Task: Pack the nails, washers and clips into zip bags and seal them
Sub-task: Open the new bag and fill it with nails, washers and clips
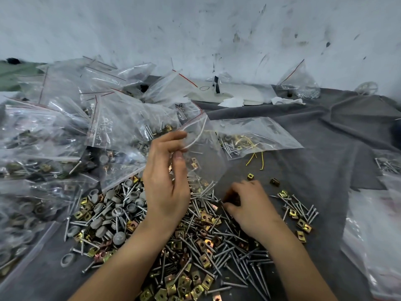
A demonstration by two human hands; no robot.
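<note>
Only the head view is given, and it shows two hands over a grey cloth (325, 148). The left hand (166, 181) is raised. Its thumb and forefinger pinch the open rim of one clear zip bag (204, 157), which hangs above the pile, with a few clips and nails showing through its wall. The right hand (249, 203) is low on the pile, fingers bent and drawn together, tips among the nails; whether they pinch a piece cannot be told.

The loose nails (238, 263), brass-coloured clips (184, 283) and grey washers (119, 237) lie mixed on the cloth under both forearms, too many to count. Two single clips (250, 176) lie apart, just beyond the right hand.

One flat bag (260, 131) lies behind the held one, and two yellow wire pieces (262, 161) lie beside it. On the left, a heap of filled bags (54, 127) is too many to count.
</note>
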